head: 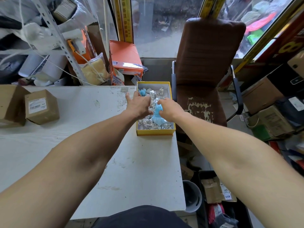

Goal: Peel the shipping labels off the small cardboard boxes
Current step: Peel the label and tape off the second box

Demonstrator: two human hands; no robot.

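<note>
Yellow tray (155, 132) of crumpled labels (152, 125) at the white table's (82, 145) right edge, a brown chair (205, 66) beside it.
Both hands reach over the tray: left hand (139, 104) with fingers spread, loose; right hand (169, 110) seems to touch blue paper (158, 112), its grip unclear. Small cardboard box (42, 106) stands far left, tilted, white label (35, 105) facing the camera, beside a bigger box (11, 104).
</note>
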